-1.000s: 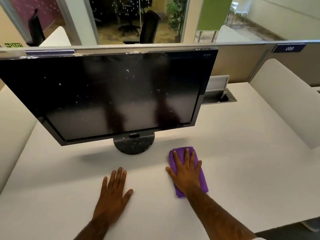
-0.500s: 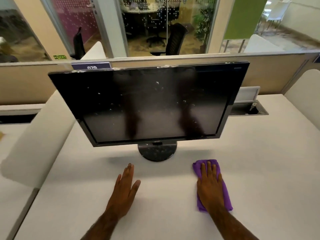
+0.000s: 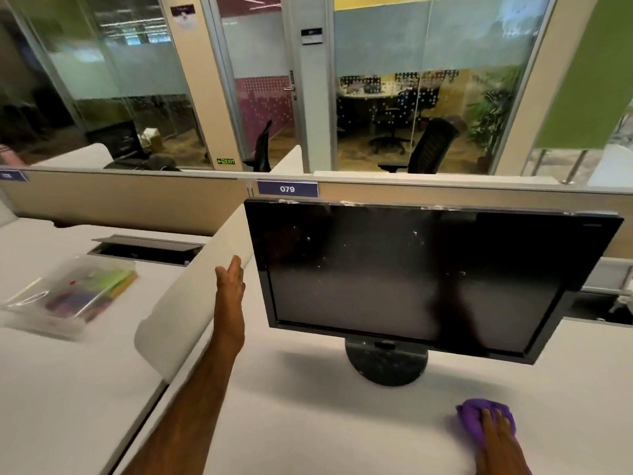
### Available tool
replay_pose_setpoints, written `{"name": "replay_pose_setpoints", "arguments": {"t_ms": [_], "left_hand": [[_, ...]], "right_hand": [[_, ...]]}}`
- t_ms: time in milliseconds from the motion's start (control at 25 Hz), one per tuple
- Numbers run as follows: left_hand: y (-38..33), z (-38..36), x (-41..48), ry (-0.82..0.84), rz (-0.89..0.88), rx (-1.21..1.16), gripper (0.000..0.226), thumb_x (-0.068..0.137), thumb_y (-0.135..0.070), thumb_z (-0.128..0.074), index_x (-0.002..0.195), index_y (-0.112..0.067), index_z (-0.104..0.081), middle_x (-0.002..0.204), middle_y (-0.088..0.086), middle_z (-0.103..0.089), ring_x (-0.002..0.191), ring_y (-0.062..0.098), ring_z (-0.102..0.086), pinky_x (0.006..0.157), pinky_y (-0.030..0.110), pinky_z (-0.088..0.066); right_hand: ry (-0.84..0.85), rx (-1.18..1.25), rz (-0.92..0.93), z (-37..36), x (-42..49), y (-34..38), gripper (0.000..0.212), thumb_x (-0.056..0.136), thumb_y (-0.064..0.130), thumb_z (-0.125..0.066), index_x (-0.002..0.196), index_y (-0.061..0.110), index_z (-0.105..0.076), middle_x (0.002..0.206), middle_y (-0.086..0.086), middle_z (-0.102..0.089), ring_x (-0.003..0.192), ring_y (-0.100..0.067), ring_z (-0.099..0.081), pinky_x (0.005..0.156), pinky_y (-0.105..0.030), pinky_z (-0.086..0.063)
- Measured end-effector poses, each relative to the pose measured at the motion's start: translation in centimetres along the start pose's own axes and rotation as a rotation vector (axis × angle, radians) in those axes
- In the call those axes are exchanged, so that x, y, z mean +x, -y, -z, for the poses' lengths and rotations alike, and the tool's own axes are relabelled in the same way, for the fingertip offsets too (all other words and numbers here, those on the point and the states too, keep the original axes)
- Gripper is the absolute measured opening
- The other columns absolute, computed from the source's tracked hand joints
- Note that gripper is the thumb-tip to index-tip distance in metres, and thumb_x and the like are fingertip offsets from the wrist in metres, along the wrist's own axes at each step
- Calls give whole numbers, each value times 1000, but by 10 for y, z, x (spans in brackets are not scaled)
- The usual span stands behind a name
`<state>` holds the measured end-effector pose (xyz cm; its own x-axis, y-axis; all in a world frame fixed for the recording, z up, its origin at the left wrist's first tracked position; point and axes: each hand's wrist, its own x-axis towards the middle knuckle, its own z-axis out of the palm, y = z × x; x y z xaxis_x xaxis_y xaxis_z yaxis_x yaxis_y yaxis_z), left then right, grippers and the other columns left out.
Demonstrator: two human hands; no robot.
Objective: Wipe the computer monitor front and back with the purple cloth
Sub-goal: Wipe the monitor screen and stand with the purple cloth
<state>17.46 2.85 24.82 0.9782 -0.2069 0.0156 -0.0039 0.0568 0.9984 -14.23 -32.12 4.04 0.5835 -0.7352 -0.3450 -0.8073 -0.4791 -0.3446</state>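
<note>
Nearest, at the bottom right, the right hand [image 3: 498, 443] lies on the purple cloth [image 3: 471, 418], fingers laid fairly straight over it and pressing it to the white desk [image 3: 308, 423]. It does not look like a closed grip. The cloth is bunched into a small heap, in front of the monitor and to the right of its stand, well apart from the screen.

Further in, the round black stand base [image 3: 387, 370] carries the computer monitor [image 3: 394, 286], which faces the camera with its dark screen dotted with pale specks and dull smears. The left hand [image 3: 230, 282] hangs in the air just beside the monitor's left edge, seen edge-on with fingers straight and together, holding nothing. I cannot tell whether it touches the bezel.

Judging by the specks and the cloth resting on the desk, the wiping has not yet begun: the front looks undone, and the back, hidden from this view, is left as well.

Left of the arm stands a curved white divider [image 3: 185, 313], and beyond it, on the neighbouring desk, a clear plastic box [image 3: 68, 296] of coloured items and an open cable hatch [image 3: 144, 246]. Behind the monitor runs a beige partition [image 3: 137, 200] with a "079" label [image 3: 287, 189]. Past it are glass-walled rooms, a black office chair [image 3: 431, 149] and a potted plant [image 3: 493, 118].
</note>
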Motion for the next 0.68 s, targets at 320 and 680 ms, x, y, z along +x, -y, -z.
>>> {"name": "replay_pose_setpoints", "arguments": {"t_ms": [320, 680], "left_hand": [[-52, -6, 28, 194, -52, -147, 97, 80, -80, -14, 157, -25, -35, 164, -2, -36, 152, 21, -32, 128, 45, -16], [-69, 5, 37, 328, -100, -184, 108, 66, -100, -23, 152, -38, -42, 157, -15, -45, 149, 11, -36, 128, 44, -17]], "right_hand": [[-470, 234, 577, 38, -50, 125, 65, 101, 23, -43, 158, 40, -15, 163, 7, -26, 149, 3, -11, 117, -11, -7], [-654, -35, 1070, 176, -124, 385, 74, 99, 5, -48, 162, 18, -11, 169, -4, -8, 156, -17, -3, 127, -35, -8]]}}
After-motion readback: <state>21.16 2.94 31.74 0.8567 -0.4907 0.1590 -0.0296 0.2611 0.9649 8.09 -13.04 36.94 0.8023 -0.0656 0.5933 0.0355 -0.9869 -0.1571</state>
